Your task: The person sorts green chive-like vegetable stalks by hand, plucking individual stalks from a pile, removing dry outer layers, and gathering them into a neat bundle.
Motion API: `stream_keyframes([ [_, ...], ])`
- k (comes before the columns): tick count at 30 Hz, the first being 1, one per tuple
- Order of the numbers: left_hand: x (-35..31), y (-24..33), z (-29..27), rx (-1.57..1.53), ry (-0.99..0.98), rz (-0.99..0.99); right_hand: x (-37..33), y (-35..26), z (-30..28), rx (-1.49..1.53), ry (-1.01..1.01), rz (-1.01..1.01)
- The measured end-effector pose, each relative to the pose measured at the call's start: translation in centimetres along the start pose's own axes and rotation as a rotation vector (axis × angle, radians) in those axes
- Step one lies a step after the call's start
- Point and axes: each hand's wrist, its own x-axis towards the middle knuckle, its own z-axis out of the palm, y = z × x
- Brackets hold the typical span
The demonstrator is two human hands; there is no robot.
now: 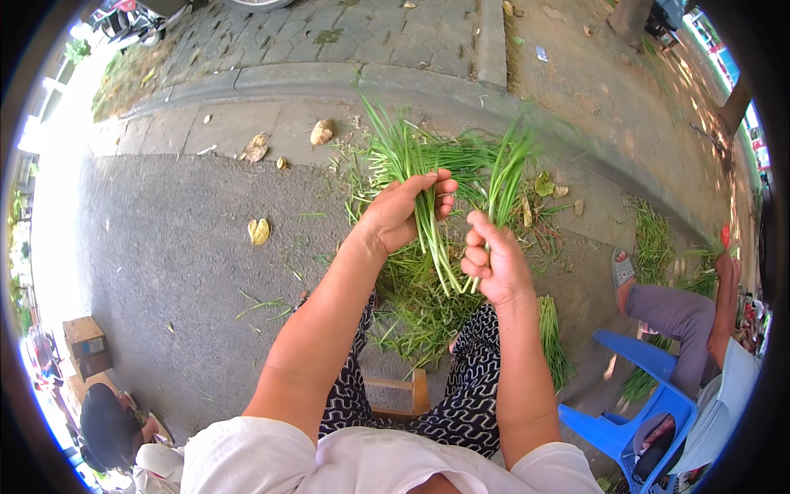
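Observation:
My left hand [397, 212] is curled round a bunch of garlic chives [429, 230], green leaves pointing away from me and pale stem ends hanging toward my lap. Close beside it, my right hand [500, 262] is closed in a fist on a smaller bunch of chives [504, 177]; its leaf tips are blurred. Beyond both hands, a heap of chives [461, 160] lies on the ground. Loose green scraps [415, 309] are spread below my hands, between my legs. Another bundle of chives [555, 346] rests on the ground right of my right forearm.
A low wooden stool [420, 391] shows between my legs. To the right, a person in grey trousers [679, 317] sits by a blue plastic chair [638, 403], near more greens [650, 243]. A stone curb [329, 78] runs across the far side. Cardboard boxes [85, 342] stand at left.

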Motion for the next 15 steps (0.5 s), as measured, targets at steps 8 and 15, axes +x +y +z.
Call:
stream_keyframes([
  [8, 0.2, -1.6, 1.2, 0.044, 0.100, -0.020, 0.3, 1.2, -0.2, -0.408, -0.022, -0.029],
  [15, 0.2, -2.0, 1.4, 0.068, 0.033, -0.027, 0.6, 1.4, -0.7, -0.387, 0.048, 0.020],
])
